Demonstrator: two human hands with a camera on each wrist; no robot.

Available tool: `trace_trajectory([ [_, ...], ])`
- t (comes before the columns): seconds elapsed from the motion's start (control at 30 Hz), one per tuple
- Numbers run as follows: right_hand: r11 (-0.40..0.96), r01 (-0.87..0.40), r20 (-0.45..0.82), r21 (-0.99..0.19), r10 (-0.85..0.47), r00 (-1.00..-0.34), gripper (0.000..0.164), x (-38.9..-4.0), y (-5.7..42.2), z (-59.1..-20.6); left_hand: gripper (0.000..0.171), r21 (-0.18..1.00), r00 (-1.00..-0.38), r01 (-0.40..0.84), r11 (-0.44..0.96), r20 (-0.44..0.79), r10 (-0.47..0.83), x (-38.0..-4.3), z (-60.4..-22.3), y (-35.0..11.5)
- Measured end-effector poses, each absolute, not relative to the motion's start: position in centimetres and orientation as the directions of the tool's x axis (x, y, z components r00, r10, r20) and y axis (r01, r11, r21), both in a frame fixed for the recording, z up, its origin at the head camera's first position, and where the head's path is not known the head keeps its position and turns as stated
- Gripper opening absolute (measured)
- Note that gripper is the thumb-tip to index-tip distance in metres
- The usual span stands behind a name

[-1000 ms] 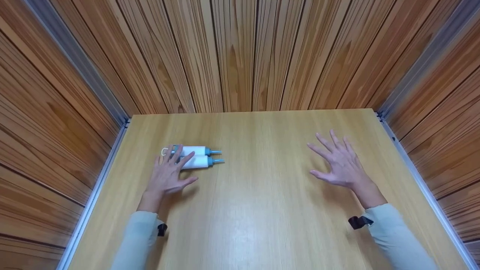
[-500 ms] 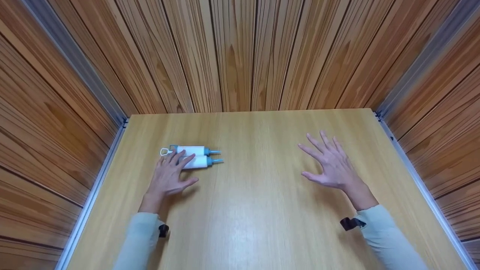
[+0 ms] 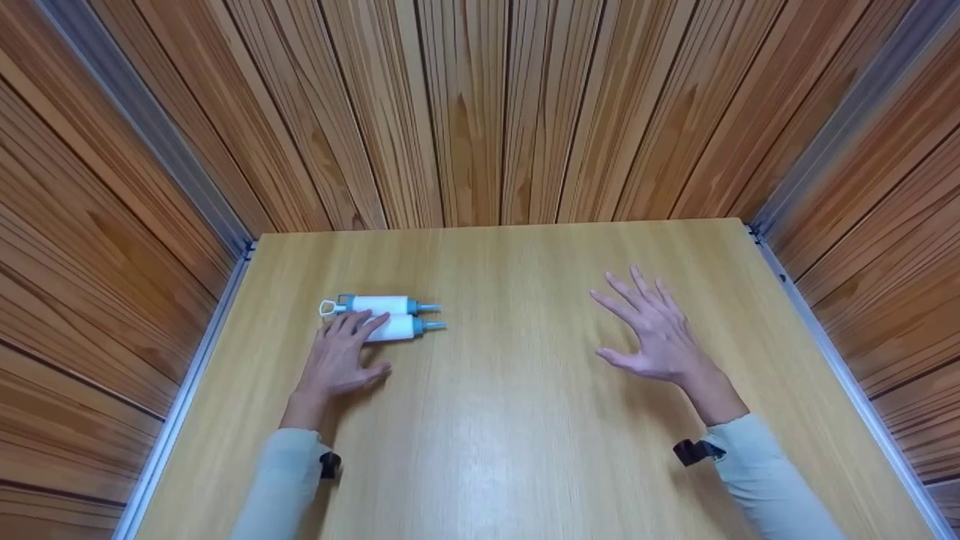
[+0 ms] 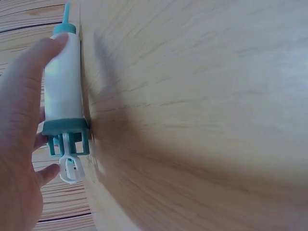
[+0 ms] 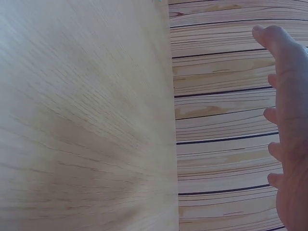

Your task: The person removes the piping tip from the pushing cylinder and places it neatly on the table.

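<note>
Two plastic syringes lie side by side on the table at the left, nozzles pointing right. The far syringe (image 3: 380, 304) has a white barrel, blue ends and a white ring handle (image 3: 328, 307). Its neighbour, the near syringe (image 3: 399, 328), is partly covered by my left hand (image 3: 337, 361), whose fingers spread over its handle end with the thumb apart. In the left wrist view one syringe (image 4: 65, 84) shows beside the thumb; whether the fingers touch it I cannot tell. My right hand (image 3: 660, 343) hovers above the table at the right, fingers spread, holding nothing.
A pale wooden table (image 3: 495, 420) lies under both hands. Wood-plank walls (image 3: 472, 112) enclose it at the back and both sides. Metal rails (image 3: 832, 337) run along the table's side edges. Dark wrist-worn pieces (image 3: 697, 451) sit at the sleeves.
My left hand has drawn slightly back toward me, uncovering the far syringe and its ring handle. My right hand has shifted left, still spread. The syringes lie in the same place.
</note>
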State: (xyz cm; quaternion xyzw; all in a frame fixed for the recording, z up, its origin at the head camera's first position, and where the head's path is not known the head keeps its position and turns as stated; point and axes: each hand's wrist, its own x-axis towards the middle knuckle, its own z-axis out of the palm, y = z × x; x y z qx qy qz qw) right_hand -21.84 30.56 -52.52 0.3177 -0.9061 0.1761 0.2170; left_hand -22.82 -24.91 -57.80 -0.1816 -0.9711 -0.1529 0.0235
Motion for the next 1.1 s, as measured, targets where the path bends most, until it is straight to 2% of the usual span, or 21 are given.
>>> trace_trajectory([
  [0.27,0.697,-0.678,0.536,-0.235,-0.489,-0.688,0.09,-21.8,31.0,-52.8,0.089,0.334,-0.947,0.32,0.887,0.091,0.308,-22.7,-57.9,-25.0],
  [0.47,0.635,-0.702,0.546,-0.321,-0.482,-0.685,0.091,-21.8,31.3,-53.0,0.086,0.459,-0.97,0.232,0.858,0.041,0.24,-22.7,-57.7,-25.1],
  [0.6,0.585,-0.704,0.544,-0.402,-0.466,-0.698,0.091,-21.8,31.3,-53.3,0.086,0.545,-0.98,0.169,0.822,0.008,0.197,-22.9,-57.3,-25.1],
  [0.87,0.429,-0.661,0.511,-0.616,-0.421,-0.75,0.098,-21.6,31.5,-53.9,0.075,0.603,-0.986,0.108,0.791,-0.039,0.164,-23.1,-57.3,-25.1],
  [1.0,0.35,-0.594,0.459,-0.724,-0.397,-0.794,0.097,-21.5,31.8,-54.2,0.066,0.601,-0.984,0.136,0.787,-0.013,0.18,-23.1,-57.5,-25.3],
  [1.1,0.267,-0.566,0.447,-0.78,-0.394,-0.803,0.094,-21.4,32.1,-54.5,0.059,0.6,-0.982,0.16,0.784,0.019,0.187,-23.0,-57.9,-25.4],
])
